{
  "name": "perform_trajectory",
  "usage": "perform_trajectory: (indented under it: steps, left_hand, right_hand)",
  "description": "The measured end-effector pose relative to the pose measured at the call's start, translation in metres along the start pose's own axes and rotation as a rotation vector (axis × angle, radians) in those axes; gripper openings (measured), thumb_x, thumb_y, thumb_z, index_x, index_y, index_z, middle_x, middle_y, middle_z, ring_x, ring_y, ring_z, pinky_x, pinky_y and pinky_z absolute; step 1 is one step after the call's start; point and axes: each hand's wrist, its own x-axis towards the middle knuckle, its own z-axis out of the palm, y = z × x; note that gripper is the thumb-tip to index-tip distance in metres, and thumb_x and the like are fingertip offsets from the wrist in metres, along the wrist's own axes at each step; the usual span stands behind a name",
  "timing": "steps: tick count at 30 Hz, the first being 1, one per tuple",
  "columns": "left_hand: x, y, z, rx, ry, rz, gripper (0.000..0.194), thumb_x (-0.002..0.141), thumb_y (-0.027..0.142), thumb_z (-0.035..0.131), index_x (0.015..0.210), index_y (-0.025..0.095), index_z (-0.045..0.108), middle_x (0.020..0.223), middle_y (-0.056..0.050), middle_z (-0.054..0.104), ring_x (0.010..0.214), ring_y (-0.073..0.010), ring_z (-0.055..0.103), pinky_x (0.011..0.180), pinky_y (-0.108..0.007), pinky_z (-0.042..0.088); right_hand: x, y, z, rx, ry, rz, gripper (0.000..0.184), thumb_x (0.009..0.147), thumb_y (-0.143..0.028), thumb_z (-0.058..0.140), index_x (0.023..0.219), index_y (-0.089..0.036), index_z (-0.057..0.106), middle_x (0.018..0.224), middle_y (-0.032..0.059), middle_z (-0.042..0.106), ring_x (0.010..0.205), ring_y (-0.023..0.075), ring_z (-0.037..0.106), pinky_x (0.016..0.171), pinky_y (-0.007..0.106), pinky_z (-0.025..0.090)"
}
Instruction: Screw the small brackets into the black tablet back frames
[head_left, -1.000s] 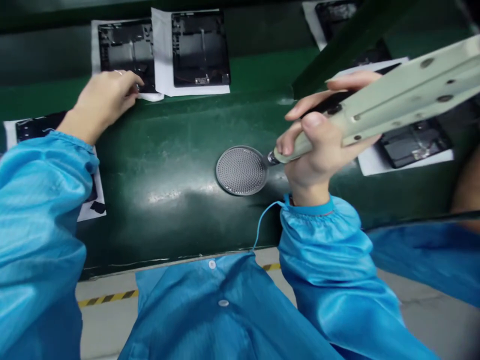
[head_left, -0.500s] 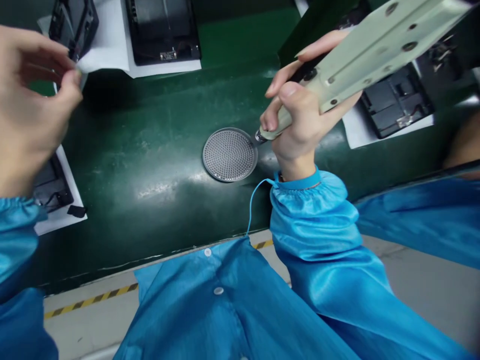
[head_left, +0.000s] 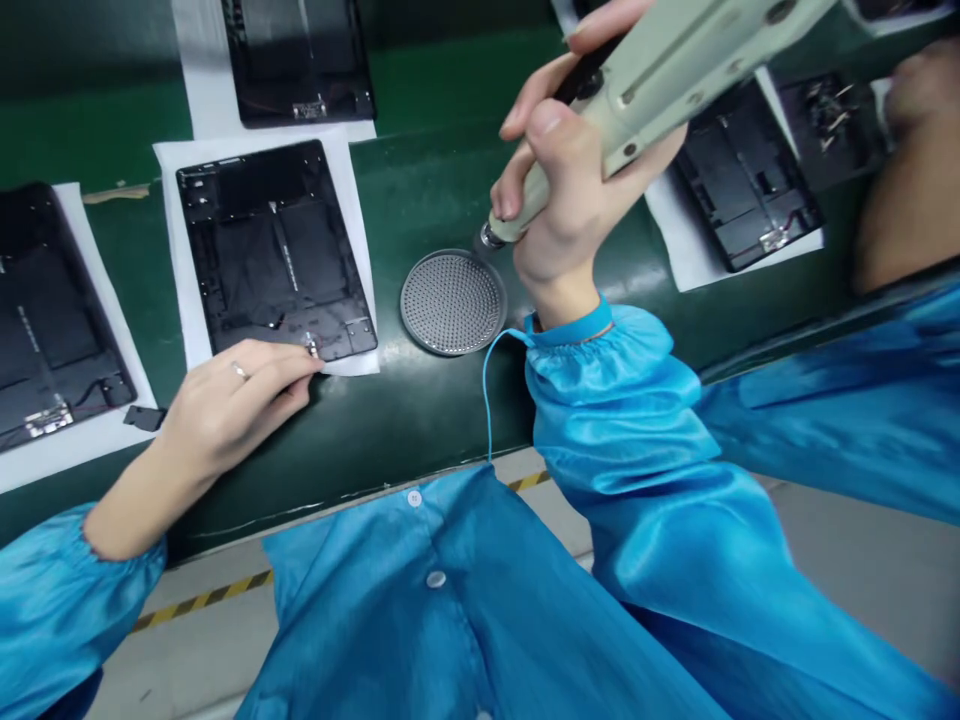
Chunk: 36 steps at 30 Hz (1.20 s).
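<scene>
Head view: right hand point(head_left: 564, 195) grips frame-cropped tool point(head_left: 675, 75); left hand point(head_left: 234, 405) at shell point(head_left: 244, 250), hold unclear.

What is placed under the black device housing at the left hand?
Under the black device housing, a white sheet shows past its edges. The sheet's middle is covered, so anything else there cannot be seen; the left hand partly hides its near edge.

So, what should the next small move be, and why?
Probably steady the black rectangular casing on its white paper with the left hand, which is at the casing's lower edge, while the right hand grips the pale-green handheld tool, its nose near the round grey perforated dish.
</scene>
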Motion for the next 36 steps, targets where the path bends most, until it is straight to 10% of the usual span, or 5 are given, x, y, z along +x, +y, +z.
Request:
perform_trajectory:
  steps: [5,8,21,30,36]
  left_hand:
    - [0.015,0.002,0.011,-0.089,-0.181,-0.228,0.024,0.115,0.022,0.059,0.131,0.021,0.077,0.13,-0.012,0.084,0.118,-0.0331,0.083,0.101,-0.047,0.067]
    - [0.029,0.003,0.008,-0.23,-0.257,-0.343,0.026,0.111,0.033,0.067,0.133,0.026,0.078,0.131,-0.007,0.082,0.111,-0.0305,0.082,0.096,-0.045,0.065]
    - [0.042,-0.01,0.01,-0.074,0.111,-0.483,0.019,0.108,0.029,0.072,0.122,0.024,0.084,0.12,-0.004,0.082,0.097,-0.022,0.077,0.093,-0.041,0.065]
    - [0.036,-0.028,0.007,-0.114,-0.045,-0.427,0.025,0.112,0.041,0.069,0.132,0.03,0.079,0.139,-0.004,0.08,0.132,-0.0333,0.075,0.121,-0.055,0.06]
    - [0.033,-0.035,0.017,-0.126,-0.009,-0.435,0.032,0.113,0.047,0.071,0.138,0.029,0.075,0.143,-0.007,0.077,0.137,-0.0329,0.071,0.123,-0.049,0.06]
  right_hand:
    - [0.011,0.018,0.014,-0.022,0.103,-0.056,0.071,0.086,-0.086,0.081,0.128,-0.036,0.056,0.105,0.0001,0.075,0.081,0.0197,0.065,0.068,0.045,0.073]
    - [0.02,0.029,0.017,0.027,0.27,-0.178,0.067,0.081,-0.089,0.078,0.117,-0.039,0.052,0.097,-0.0028,0.069,0.061,0.0141,0.037,0.043,0.039,0.048]
    - [0.031,0.05,0.035,0.189,0.427,-0.438,0.072,0.079,-0.096,0.075,0.112,-0.034,0.058,0.109,0.0035,0.063,0.062,0.0104,0.047,0.034,0.03,0.013]
    - [0.029,0.051,0.032,0.226,0.311,-0.547,0.046,0.094,-0.075,0.08,0.115,-0.036,0.066,0.073,-0.0065,0.049,0.047,0.006,0.011,0.039,0.03,0.01]
    - [0.024,0.054,0.027,0.188,0.268,-0.417,0.049,0.094,-0.066,0.087,0.123,-0.035,0.064,0.097,0.0003,0.062,0.06,0.0102,0.044,0.045,0.028,0.028]
